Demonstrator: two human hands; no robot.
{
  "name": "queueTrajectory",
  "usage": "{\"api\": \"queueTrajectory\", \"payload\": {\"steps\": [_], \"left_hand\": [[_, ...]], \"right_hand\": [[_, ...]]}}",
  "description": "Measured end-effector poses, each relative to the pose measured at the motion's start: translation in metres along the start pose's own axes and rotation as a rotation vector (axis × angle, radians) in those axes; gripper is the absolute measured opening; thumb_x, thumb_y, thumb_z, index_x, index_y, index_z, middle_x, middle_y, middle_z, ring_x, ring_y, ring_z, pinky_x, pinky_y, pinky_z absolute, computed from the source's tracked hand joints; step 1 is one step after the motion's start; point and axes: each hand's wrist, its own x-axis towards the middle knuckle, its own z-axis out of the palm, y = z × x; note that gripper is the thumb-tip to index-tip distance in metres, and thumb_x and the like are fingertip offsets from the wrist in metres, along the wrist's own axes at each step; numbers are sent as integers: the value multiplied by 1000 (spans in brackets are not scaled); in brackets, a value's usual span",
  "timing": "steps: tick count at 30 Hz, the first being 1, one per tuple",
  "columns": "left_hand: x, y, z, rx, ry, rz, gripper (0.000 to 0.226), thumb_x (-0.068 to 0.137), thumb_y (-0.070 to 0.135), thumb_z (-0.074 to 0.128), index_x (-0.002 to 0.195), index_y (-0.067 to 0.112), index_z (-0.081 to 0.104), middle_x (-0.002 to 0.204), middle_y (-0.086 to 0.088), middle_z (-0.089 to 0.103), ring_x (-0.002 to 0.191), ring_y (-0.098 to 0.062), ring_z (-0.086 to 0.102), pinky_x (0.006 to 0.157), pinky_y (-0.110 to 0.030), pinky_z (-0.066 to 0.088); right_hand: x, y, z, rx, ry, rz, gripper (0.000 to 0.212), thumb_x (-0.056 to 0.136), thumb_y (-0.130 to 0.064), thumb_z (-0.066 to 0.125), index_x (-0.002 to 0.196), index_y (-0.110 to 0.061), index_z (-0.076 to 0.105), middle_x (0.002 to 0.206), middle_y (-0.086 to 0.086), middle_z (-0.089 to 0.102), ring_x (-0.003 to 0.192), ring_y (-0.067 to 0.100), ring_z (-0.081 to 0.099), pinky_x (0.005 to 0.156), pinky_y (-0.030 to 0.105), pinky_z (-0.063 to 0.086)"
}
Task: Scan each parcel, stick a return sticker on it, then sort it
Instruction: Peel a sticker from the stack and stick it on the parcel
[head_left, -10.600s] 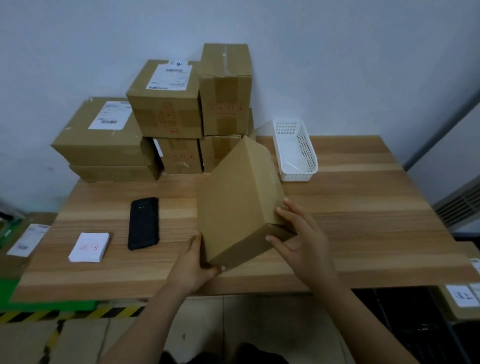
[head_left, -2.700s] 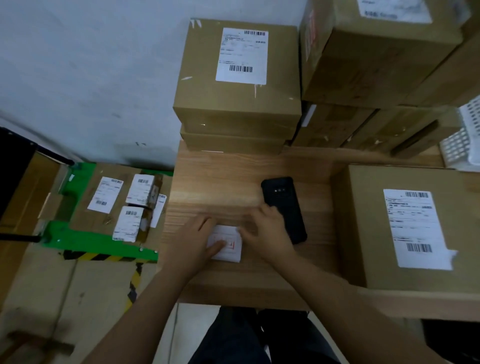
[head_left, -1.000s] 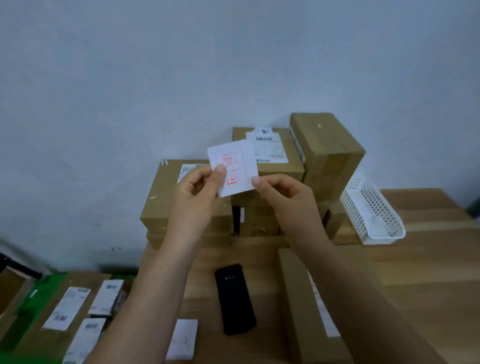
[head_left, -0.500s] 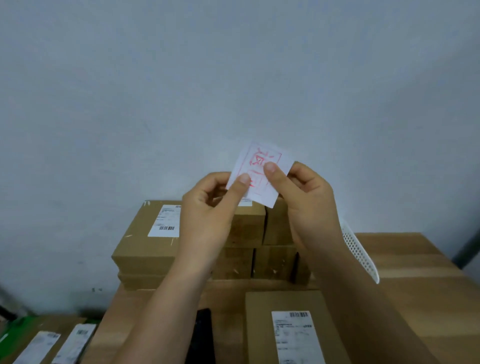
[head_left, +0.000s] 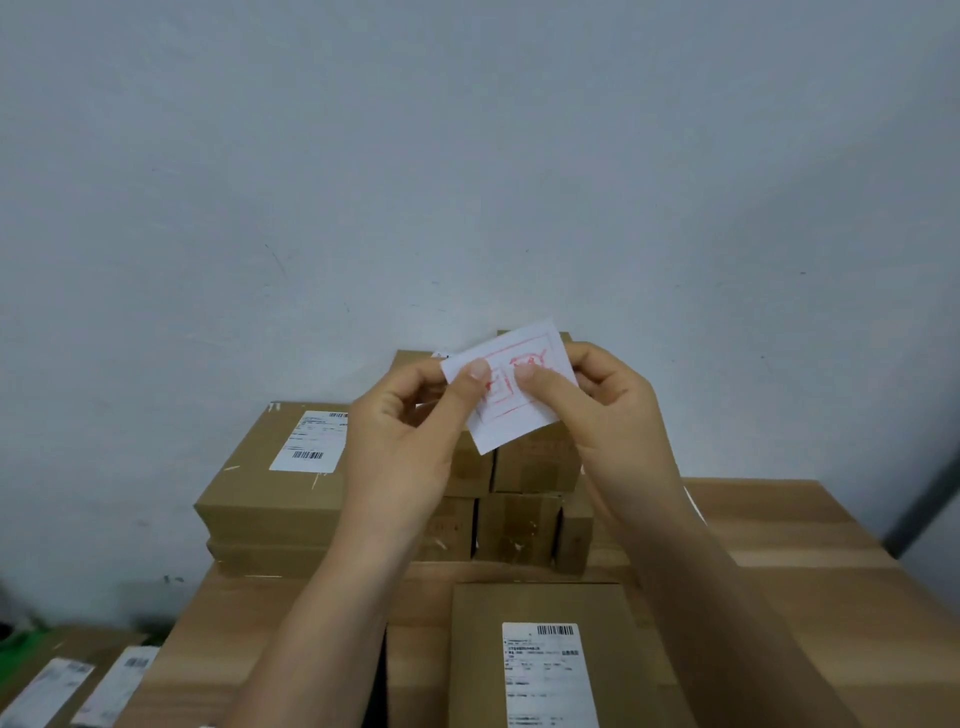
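Over the wooden surface (head_left: 810, 551), my left hand (head_left: 405, 452) and right hand (head_left: 618, 410) both pinched the return sticker (head_left: 511, 427); the labelled parcel (head_left: 540, 605) lay straight below, lengthwise away from me, nearer my right.

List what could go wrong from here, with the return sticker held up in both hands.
1. The left hand and right hand both pinch the return sticker in mid-air. If it is peeled there, it may tear, curl or cling to a thumb.
2. The parcel below carries a shipping label with a barcode, and a careless placement could cover it.
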Motion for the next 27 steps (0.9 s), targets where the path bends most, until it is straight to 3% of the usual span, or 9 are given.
{"api": "queueTrajectory", "payload": {"steps": [3,8,12,15,23,27], "left_hand": [[-6,1,3,7,-2,5,15,85,31,67,89,19,74,84,4,73,80,-5,69,62,-15,52],[-12,2,5,-12,6,-27,16,86,33,66,94,21,74,88,0,74,84,-14,71,68,-30,58],[-14,4,7,63,3,1,18,86,39,63,95,26,73,87,8,74,82,-9,70,65,-25,57],[-15,5,7,120,-17,2,18,85,41,63,92,27,73,87,10,74,82,-7,70,66,-29,59],[-15,10,9,160,-6,15,10,88,36,64,83,31,72,82,18,73,77,2,67,56,-13,51],[-14,12,11,144,11,7,11,83,41,67,81,33,72,79,17,72,75,2,66,56,-13,50]], "right_hand": [[-3,-3,-4,0,34,-14,9,85,-18,72,94,-18,70,93,0,75,90,18,72,81,42,58],[-10,-1,-6,62,-11,48,16,84,-19,71,98,-12,70,93,3,75,89,19,72,76,33,57],[-16,2,-7,59,-58,73,14,82,-16,72,96,-14,71,90,1,76,86,17,73,71,25,57],[-15,1,-12,26,-43,67,6,87,-19,66,91,-16,70,84,-3,75,82,12,72,65,19,54],[-7,-10,-27,-137,-34,-25,24,93,-17,56,73,-12,68,64,-13,67,70,-4,62,66,9,44],[-8,-9,-27,-158,-67,-20,25,96,-19,54,79,-8,68,64,-15,67,70,-6,64,65,5,44]]}}
